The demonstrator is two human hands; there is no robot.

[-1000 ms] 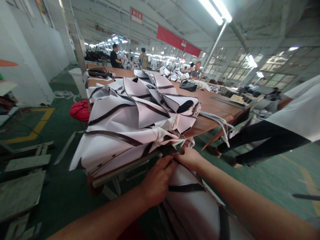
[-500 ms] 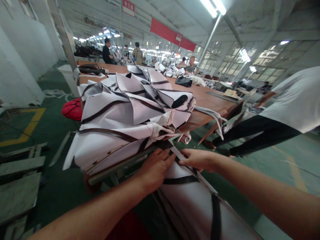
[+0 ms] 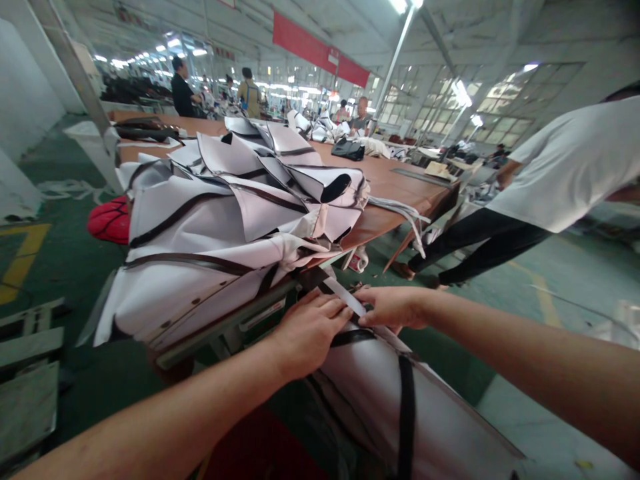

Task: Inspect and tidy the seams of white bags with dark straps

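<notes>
My left hand (image 3: 313, 333) lies flat, fingers stretched out, on a white sheet-material piece with black straps (image 3: 370, 380). This piece slants from the table corner down toward my lap. My right hand (image 3: 393, 308) has thumb and fingers closed on a narrow white strip (image 3: 345, 293) along the piece's edge. The fingertips of both hands are close together at the strip. Just beyond them is a dark flat part (image 3: 313, 277), partly hidden. A large heap of similar white pieces with black straps (image 3: 200, 220) covers the near end of the table to the left.
The brown-topped table (image 3: 385, 177) carries a black pouch (image 3: 349, 149) and hanging white cords (image 3: 403, 208). A person in a white shirt (image 3: 565, 167) bends over at the right. A red cushion-like item (image 3: 109, 220) sits at the left, near low metal frames (image 3: 30, 393).
The view has turned a little to the right, so the table and heap appear farther left. More of the white strip shows between my hands. My left hand still lies flat.
</notes>
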